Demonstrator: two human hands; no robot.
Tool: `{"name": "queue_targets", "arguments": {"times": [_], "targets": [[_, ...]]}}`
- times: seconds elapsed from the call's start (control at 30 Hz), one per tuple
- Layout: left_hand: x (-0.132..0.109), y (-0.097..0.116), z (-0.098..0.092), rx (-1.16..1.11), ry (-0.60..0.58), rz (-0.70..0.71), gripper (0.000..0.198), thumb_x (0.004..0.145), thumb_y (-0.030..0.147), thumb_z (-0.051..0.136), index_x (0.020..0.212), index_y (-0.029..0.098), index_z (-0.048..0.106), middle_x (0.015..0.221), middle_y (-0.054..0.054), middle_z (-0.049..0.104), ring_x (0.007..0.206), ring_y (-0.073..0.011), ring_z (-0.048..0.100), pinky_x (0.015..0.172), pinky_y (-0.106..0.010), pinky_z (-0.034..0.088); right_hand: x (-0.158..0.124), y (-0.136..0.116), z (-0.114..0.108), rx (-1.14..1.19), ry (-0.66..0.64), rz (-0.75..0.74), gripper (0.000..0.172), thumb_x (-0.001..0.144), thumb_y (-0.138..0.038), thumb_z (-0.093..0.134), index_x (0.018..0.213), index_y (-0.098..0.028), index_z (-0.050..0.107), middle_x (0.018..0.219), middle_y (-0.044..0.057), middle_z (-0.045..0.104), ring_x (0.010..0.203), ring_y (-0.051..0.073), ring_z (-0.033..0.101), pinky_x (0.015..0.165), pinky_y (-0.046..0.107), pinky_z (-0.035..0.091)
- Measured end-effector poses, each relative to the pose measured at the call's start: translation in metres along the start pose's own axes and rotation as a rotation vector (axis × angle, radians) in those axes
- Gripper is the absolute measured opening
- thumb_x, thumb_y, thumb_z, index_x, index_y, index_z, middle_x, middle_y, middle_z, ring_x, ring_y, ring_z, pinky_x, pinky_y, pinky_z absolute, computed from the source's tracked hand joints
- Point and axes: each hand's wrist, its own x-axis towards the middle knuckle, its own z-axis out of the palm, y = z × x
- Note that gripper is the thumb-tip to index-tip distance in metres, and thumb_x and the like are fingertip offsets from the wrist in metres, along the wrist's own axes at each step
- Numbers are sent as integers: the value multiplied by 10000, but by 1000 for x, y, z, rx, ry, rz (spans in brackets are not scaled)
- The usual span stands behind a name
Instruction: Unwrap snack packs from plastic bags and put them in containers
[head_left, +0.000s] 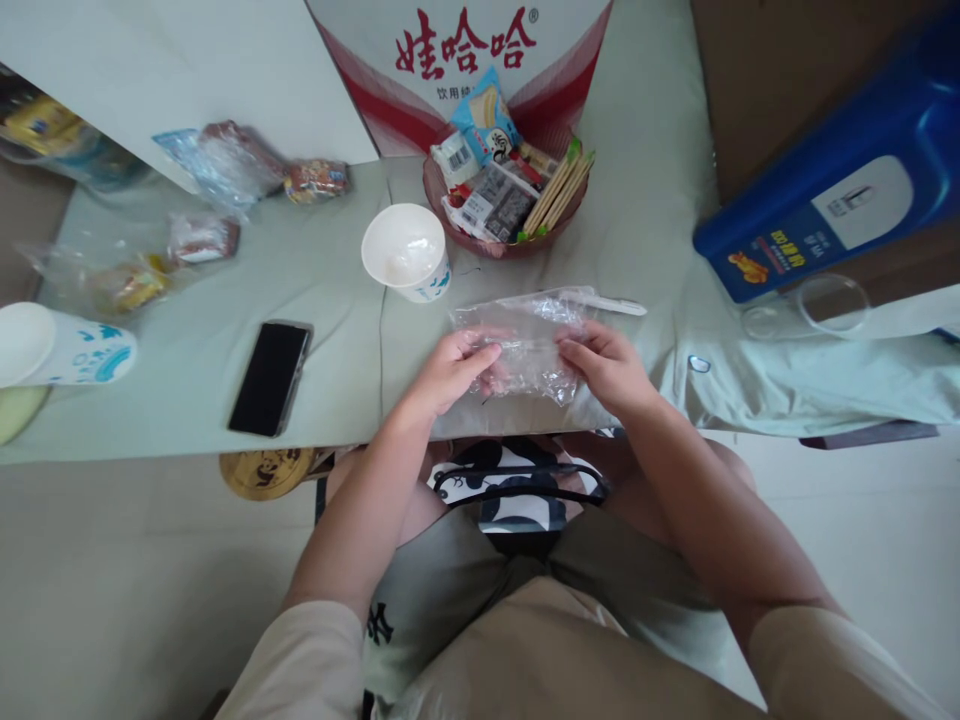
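Observation:
Between my two hands a clear plastic bag [517,350] is stretched above the front of the cloth-covered table. My left hand [457,368] pinches its left end, thumb on top and fingers partly seen through the film. At the right end, my right hand [604,362] grips the bag in the same way. Just beyond the bag lies a thin white plastic utensil [619,304], its near end overlapped by the film. A white paper cup [409,255] with blue print stands behind my left hand. Past it sits a reddish bowl [499,245] with packaged snacks.
A black phone [271,378] lies to the left, near the table edge. Wrapped snacks [202,238] and a tipped paper cup [71,345] are farther left. On the right are a large blue bottle [832,170] and a clear plastic cup [806,307]. A white-and-red carton [465,70] stands behind.

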Motion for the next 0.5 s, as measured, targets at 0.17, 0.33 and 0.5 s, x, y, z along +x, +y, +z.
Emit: {"name": "queue_targets", "arguments": {"times": [0.17, 0.33, 0.5], "targets": [[-7, 12, -4, -259, 21, 48, 343, 621, 317, 894, 865, 196, 686, 552, 52, 631, 423, -110, 573, 394, -197, 453, -3, -3, 3, 228, -26, -66, 237, 783, -436, 749, 897, -270, 625, 591, -57, 510, 483, 124, 456, 457, 265, 368], [-3, 13, -8, -248, -57, 96, 341, 689, 500, 715, 681, 159, 698, 673, -51, 670, 567, -148, 620, 496, -267, 514, -3, -3, -5, 130, -33, -86, 404, 894, -612, 545, 752, -245, 636, 656, 36, 590, 534, 161, 488, 510, 319, 416], [5, 1, -10, 155, 79, 241, 157, 703, 223, 739, 853, 184, 714, 721, 2, 663, 629, -106, 591, 575, -213, 452, -1, 0, -7, -118, 94, -70, 343, 765, -466, 788, 946, -240, 604, 672, -41, 555, 577, 121, 474, 545, 268, 372]]}}
